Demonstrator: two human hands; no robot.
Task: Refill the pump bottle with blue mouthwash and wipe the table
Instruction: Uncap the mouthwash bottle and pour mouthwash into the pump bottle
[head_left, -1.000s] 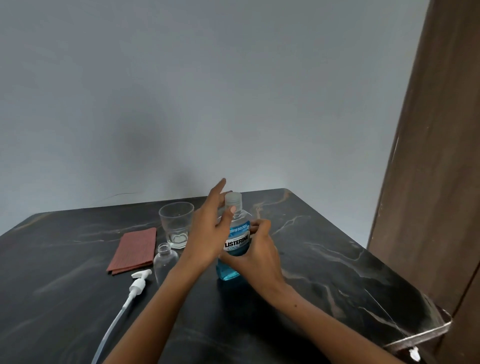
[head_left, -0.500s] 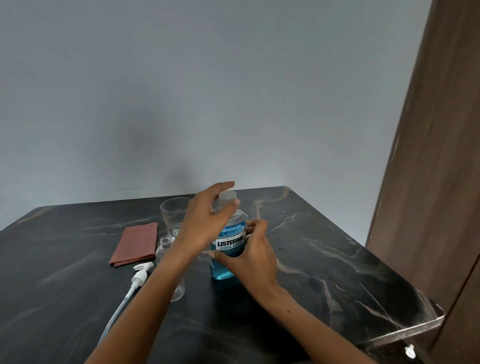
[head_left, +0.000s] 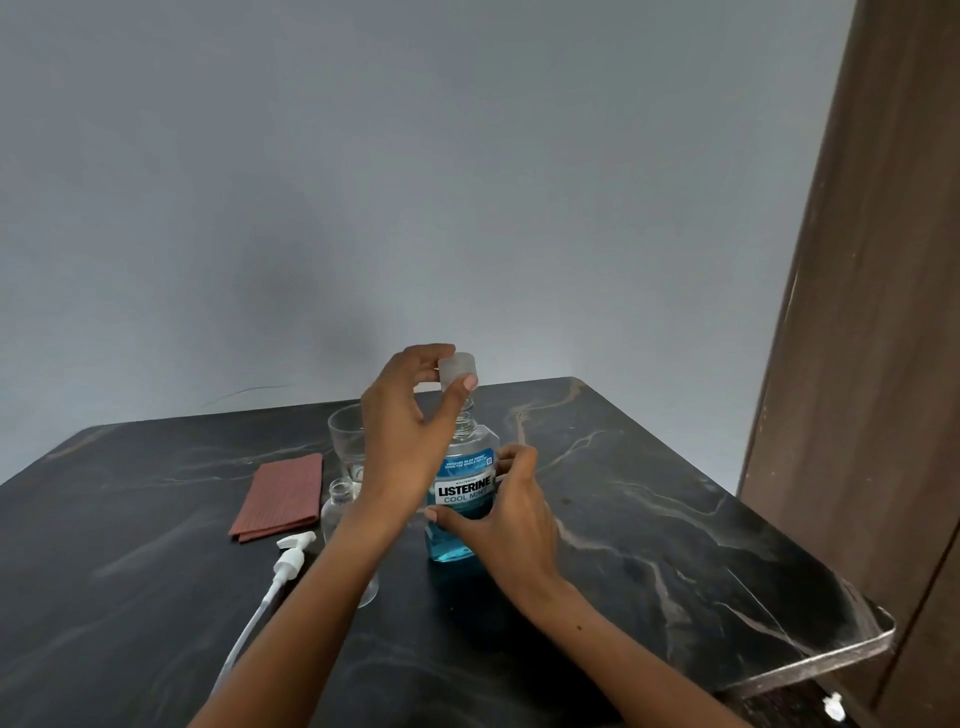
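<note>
Cap removal in progress. The left hand (head_left: 400, 431), one second ago resting open against the mouthwash bottle (head_left: 462, 499) with its forefinger raised, is now pinching the clear cap (head_left: 458, 368) between thumb and fingers (head_left: 434, 354). The cap, half a second ago seated on the neck, is now sitting just above the bare threaded neck (head_left: 466, 415), clear of it. The right hand (head_left: 511, 514) is gripping the bottle lower on the label than before.

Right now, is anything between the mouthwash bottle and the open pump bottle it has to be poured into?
Only the left forearm crosses in front of the pump bottle. The cap is already lifted off the mouthwash bottle in the left hand.
</note>
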